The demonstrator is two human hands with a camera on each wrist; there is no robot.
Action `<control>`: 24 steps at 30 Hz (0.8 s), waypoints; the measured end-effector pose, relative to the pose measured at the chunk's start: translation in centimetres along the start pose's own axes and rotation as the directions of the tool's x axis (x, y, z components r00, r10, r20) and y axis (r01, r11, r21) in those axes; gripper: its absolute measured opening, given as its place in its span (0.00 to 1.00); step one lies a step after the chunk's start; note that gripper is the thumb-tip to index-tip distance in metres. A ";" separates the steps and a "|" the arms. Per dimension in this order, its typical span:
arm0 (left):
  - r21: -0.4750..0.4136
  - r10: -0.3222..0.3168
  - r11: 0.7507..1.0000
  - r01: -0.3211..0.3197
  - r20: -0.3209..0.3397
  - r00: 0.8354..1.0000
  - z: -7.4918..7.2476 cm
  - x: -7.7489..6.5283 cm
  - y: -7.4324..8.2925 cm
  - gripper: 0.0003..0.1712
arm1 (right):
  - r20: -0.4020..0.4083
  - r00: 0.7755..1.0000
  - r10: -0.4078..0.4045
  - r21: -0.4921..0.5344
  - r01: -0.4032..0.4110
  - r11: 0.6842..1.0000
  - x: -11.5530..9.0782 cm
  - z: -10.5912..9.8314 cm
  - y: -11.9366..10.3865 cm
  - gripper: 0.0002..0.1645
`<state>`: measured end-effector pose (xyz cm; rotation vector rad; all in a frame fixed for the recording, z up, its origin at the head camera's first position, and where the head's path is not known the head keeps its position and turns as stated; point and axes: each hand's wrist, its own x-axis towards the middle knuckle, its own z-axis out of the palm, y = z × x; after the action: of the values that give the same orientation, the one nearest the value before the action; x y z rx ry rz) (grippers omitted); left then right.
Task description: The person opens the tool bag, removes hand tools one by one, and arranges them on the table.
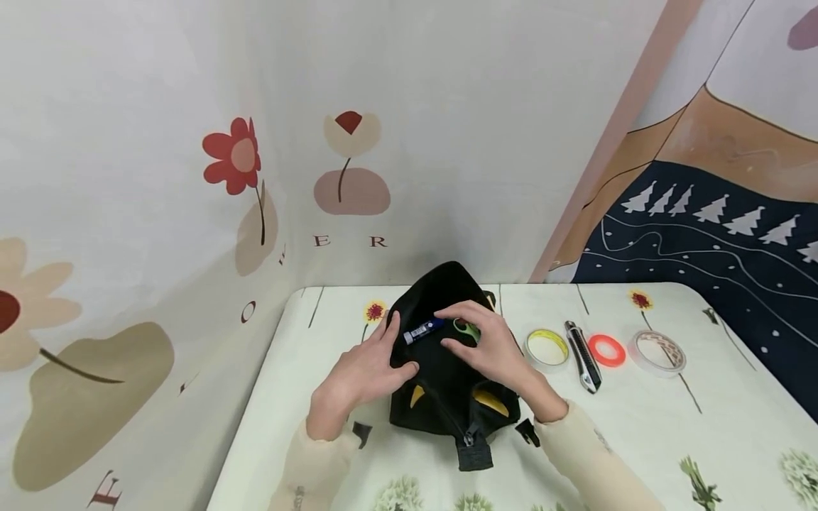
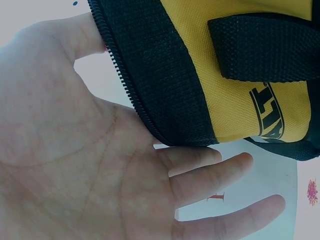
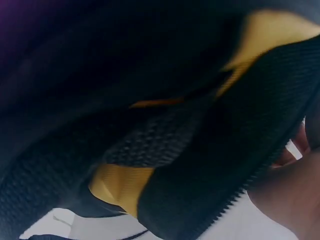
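A black and yellow zippered tool bag [image 1: 428, 411] lies with its mouth spread wide in the head view. My left hand [image 1: 367, 369] holds its left rim, thumb inside the mouth. In the left wrist view, several straight fingers [image 2: 225, 175] lie outside below the zippered edge. Over the opening, my right hand [image 1: 488, 348] has thumb and index finger spread apart. Close to those fingertips are a blue tube [image 1: 423, 331] with white lettering and a green loop-shaped handle [image 1: 469, 329], its rest hidden. Only part of the right hand [image 3: 287, 195] shows beyond the zipper in the right wrist view.
Right of the bag lie a yellow tape roll [image 1: 547, 348], a utility knife [image 1: 583, 357], a red tape roll [image 1: 606, 350] and a clear tape roll [image 1: 658, 352]. Black buckles [image 1: 527, 431] flank the bag. A patterned wall [image 1: 434, 234] stands behind the table.
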<state>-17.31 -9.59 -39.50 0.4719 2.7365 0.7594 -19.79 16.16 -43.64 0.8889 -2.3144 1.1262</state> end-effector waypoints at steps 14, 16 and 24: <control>-0.003 0.006 1.000 -0.006 0.010 1.000 0.0 -0.1 0.0 0.56 | 0.221 0.971 0.094 -0.062 -0.083 0.995 1.0 0.7 3.2 0.28; -0.002 0.006 1.000 -0.006 0.008 1.000 0.0 -0.1 0.0 0.55 | 0.220 0.971 0.089 -0.059 -0.078 0.995 1.3 0.5 3.2 0.28; -0.005 -0.002 1.000 0.002 0.006 1.000 -0.1 -0.1 0.0 0.55 | 0.295 0.952 0.080 -0.077 -0.059 0.995 3.1 1.5 3.0 0.26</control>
<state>-17.22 -9.67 -39.38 0.4691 2.7283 0.7628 -24.24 15.25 -44.29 1.0194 -2.6289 0.9911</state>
